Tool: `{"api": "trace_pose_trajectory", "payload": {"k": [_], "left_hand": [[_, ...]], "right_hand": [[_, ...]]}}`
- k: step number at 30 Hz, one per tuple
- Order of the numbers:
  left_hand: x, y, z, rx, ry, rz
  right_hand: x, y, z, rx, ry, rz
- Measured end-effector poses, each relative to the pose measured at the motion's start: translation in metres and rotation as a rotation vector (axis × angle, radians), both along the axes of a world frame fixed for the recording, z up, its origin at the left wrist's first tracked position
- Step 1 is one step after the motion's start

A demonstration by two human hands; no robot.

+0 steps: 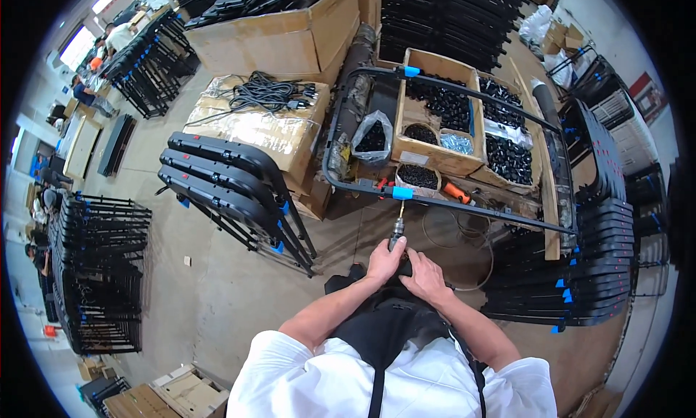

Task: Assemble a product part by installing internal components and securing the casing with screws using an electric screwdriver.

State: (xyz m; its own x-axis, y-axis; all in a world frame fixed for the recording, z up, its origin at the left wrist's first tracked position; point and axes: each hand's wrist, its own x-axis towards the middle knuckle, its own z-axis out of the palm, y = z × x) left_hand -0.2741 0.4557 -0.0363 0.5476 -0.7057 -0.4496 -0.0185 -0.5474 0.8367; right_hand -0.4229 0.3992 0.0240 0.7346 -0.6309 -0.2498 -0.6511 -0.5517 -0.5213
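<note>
Both hands, left hand and right hand, are closing tightly around the power screwdriver; keeping its bit square under the frame's blue clip is helping.

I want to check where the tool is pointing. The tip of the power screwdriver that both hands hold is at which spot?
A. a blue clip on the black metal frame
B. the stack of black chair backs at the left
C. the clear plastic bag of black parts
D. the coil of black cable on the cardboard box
A: the power screwdriver, gripped by the left hand and right hand, has its bit at the blue clip on the black metal frame.
</note>
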Motion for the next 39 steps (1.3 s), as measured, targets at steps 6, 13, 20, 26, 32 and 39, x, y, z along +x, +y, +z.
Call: {"api": "trace_pose_trajectory", "payload": {"k": [6,13,20,26,32,39], "left_hand": [[0.0,0.0,0.004,-0.006,0.004,0.012],[0.005,0.001,0.003,0.008,-0.03,0.01],[0.007,-0.007,0.001,0.013,-0.002,0.008],[0.008,-0.012,-0.003,0.044,-0.012,0.01],[0.01,-0.02,-0.004,0.054,-0.064,0.002],[0.013,-0.026,-0.005,0.053,-0.036,0.006]], "right_hand": [[-0.001,-0.001,-0.007,-0.006,-0.057,-0.011],[0.0,-0.003,-0.008,-0.027,-0.106,0.0],[0.001,-0.01,-0.005,0.039,-0.064,0.003],[0.001,-0.018,-0.008,0.04,-0.037,0.018],[0.008,-0.026,-0.004,0.043,0.02,0.013],[0.015,-0.031,0.006,0.085,0.094,-0.005]]}}
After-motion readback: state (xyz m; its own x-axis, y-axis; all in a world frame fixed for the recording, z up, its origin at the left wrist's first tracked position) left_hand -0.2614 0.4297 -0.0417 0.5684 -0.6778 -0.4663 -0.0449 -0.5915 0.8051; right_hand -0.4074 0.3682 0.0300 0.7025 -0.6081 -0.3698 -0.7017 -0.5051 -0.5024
